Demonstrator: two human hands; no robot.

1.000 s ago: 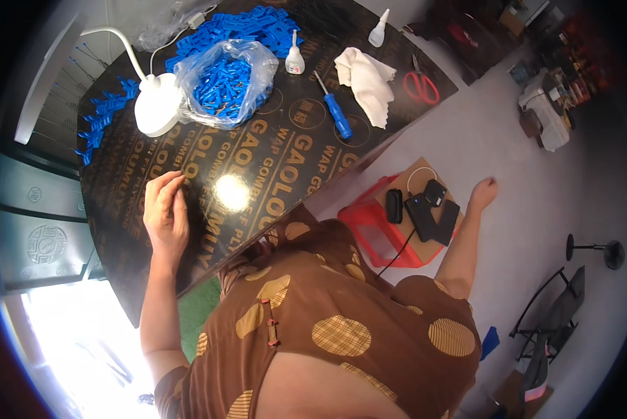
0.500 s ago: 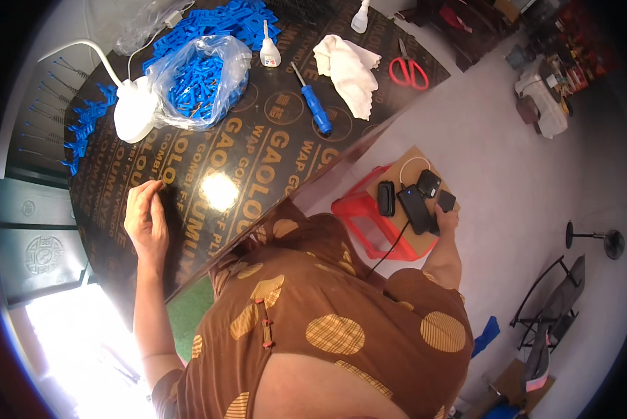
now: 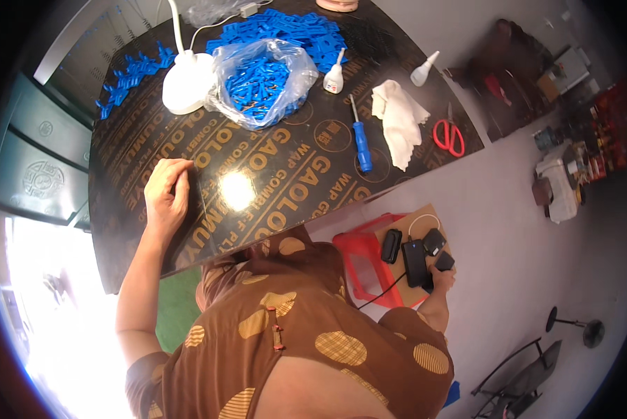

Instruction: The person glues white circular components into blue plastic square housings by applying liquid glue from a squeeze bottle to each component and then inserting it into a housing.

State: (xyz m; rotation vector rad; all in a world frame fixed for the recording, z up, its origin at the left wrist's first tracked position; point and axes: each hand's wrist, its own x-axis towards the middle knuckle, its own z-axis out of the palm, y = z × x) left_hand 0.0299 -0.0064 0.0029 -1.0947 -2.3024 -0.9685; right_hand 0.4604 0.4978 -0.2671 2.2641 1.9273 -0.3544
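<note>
My left hand (image 3: 165,195) rests on the dark printed tabletop (image 3: 209,230) near its left front, fingers curled together and nothing showing in them. Down to my right, my right hand (image 3: 442,281) grips a small black box (image 3: 444,261) at the edge of a cardboard sheet (image 3: 425,214). Beside that box on the sheet lie another small black box (image 3: 433,241), a larger flat black device (image 3: 415,263) with a cable, and a black case (image 3: 391,246). Part of my right fingers is hidden behind the box. The cardboard lies on a red plastic stool or crate (image 3: 355,265).
On the table are a clear bag of blue plastic parts (image 3: 261,87), a heap of blue pieces (image 3: 292,35), a white lamp base (image 3: 188,84), two white bottles (image 3: 334,78), a blue screwdriver (image 3: 361,143), a white cloth (image 3: 399,129) and red-handled scissors (image 3: 450,137). A fan (image 3: 591,332) stands at right.
The view has shifted, so the table things sit farther right. My left hand stays on the tabletop, its fingers curled more. My right hand remains at the small black box.
</note>
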